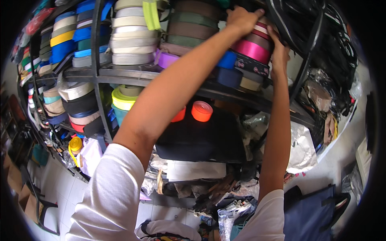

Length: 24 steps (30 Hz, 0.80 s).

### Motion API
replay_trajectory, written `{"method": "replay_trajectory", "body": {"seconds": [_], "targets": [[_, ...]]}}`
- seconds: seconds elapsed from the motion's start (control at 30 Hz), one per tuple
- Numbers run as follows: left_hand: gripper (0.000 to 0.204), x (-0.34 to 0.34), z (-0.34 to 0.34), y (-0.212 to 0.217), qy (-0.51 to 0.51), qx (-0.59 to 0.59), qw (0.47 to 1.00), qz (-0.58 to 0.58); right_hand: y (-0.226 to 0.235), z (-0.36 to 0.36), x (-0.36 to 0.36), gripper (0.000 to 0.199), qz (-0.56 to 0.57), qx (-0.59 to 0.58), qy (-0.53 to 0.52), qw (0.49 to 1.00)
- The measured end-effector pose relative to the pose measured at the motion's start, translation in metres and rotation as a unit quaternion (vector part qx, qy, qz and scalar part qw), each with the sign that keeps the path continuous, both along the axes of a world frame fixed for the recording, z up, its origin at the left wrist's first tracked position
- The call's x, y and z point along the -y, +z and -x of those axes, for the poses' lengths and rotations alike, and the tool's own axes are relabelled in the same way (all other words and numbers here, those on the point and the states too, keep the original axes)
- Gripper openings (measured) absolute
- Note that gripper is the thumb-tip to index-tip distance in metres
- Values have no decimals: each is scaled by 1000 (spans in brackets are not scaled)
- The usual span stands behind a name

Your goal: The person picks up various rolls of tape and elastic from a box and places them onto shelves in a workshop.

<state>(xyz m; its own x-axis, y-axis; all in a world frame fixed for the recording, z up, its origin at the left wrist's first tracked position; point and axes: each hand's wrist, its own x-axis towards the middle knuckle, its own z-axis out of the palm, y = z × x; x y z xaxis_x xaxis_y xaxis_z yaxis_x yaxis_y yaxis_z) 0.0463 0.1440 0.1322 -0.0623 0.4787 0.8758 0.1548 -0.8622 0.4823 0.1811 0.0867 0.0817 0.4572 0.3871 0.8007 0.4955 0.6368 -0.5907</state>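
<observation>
Hands reach up to a stack of ribbon rolls on the far right of a dark metal shelf (120, 76). The left hand (241, 18) lies palm-down over the top of the stack, fingers curled over its far edge. The right hand (279, 50) presses flat against the stack's right side, thumb and fingers bracing it; whether either hand lifts the rolls cannot be told. Between the hands sit a striped roll (261, 29), a bright pink roll (252, 50) beneath it, then a dark patterned roll (251, 66) and a cream roll (250, 84) at the bottom. Both arms stretch nearly straight from white sleeves (112, 193) at the near edge, the left arm crossing the shelf diagonally, the right arm rising almost vertical.

Left of the stack, the same shelf holds olive and brown rolls (191, 26), a purple roll (167, 60), grey and cream rolls (130, 36), and blue rolls (70, 44) further left. The shelf below carries an orange roll (202, 111) on black fabric (201, 136), and a yellow-green roll (122, 98). Black straps (317, 36) hang at far right. A navy bag (309, 217) sits on the floor, near right.
</observation>
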Motion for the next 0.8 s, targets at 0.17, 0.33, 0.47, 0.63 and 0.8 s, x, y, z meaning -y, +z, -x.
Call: {"method": "replay_trajectory", "body": {"seconds": [0.17,0.33,0.47,0.63,0.8], "targets": [[71,73,14,-53,83,5,996,-26,-27,2,28,107,-13,50,-47,998],[51,169,82,-150,60,-62,986,-142,-102,72,112,64,-145,138,-166,966],[38,234,177,-199,15,-124,989,-74,-159,132,165,53,-132,57,35,989],[33,325,345,-309,102,-80,977,168,-269,290,228,41,11,4,295,955],[27,464,500,-423,248,9,893,376,-385,474,298,28,246,106,511,817]]}}
